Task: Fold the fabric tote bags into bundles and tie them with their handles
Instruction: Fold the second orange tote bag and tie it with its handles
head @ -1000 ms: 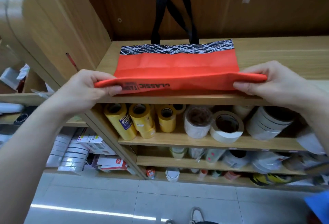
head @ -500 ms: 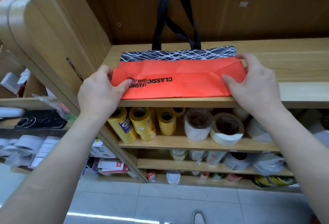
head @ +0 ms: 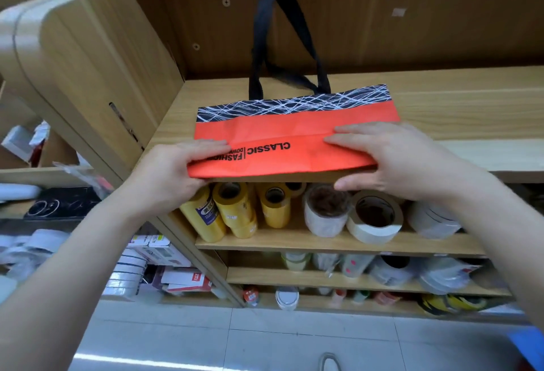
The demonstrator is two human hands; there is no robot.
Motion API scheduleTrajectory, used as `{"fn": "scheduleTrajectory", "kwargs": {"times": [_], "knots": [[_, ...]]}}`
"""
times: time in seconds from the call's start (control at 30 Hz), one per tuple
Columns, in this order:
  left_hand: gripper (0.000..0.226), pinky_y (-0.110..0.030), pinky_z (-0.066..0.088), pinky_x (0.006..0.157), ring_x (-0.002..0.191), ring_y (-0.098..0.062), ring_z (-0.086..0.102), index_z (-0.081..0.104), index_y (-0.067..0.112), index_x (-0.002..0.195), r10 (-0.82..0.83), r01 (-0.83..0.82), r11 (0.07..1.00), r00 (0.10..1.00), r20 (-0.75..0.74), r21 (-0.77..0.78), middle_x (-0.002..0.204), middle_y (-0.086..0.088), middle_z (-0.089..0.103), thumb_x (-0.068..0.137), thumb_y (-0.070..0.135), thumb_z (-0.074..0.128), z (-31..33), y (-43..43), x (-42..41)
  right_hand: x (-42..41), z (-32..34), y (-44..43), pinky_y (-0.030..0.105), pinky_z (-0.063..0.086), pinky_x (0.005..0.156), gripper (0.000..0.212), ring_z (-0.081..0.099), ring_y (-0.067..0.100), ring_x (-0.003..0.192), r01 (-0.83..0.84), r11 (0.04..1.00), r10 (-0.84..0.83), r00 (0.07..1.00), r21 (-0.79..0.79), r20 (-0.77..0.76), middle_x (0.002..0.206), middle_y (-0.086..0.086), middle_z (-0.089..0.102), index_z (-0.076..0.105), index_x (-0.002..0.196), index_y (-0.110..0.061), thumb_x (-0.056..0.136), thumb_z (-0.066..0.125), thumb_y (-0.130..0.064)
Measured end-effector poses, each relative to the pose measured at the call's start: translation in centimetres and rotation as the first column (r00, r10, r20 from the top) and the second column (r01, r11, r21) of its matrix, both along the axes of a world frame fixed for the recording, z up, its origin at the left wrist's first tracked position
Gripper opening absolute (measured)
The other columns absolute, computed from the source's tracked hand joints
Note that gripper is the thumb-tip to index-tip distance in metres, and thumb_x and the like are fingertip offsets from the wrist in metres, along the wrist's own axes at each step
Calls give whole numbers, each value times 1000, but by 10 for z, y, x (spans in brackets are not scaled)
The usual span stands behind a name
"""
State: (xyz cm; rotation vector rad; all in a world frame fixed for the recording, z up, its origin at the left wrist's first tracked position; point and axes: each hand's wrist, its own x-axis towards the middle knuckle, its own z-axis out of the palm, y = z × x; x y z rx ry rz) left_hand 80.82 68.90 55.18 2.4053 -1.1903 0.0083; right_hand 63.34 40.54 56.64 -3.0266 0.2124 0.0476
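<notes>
Light wooden shelving (head: 471, 99) holds yellow tape rolls (head: 235, 208) and white tape rolls (head: 374, 217) below; pale floor tiles (head: 265, 341) reflect a light strip (head: 117, 360).

Orange tote bag (head: 297, 121) lay flat on the wooden shelf (head: 471, 105), near edge at the shelf's front lip; bottom part folded up over the body; black "CLASSIC | FASHION" print on the flap, upside down to the camera; black band with white scribble lines along far edge; two black handles (head: 263, 46) rose behind it, crossing.
</notes>
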Motion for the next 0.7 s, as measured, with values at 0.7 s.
{"fn": "scheduleTrajectory", "kwargs": {"times": [0.7], "knots": [[53, -45, 46, 84, 96, -28, 53, 47, 25, 132, 539, -513, 825, 840, 55, -238, 97, -7, 57, 86, 38, 70, -4, -28, -2, 22, -13, -30, 47, 47, 90, 57, 57, 37, 109, 483, 795, -596, 734, 367, 326, 115, 12, 65, 47, 135, -25, 88, 64, -52]]}}
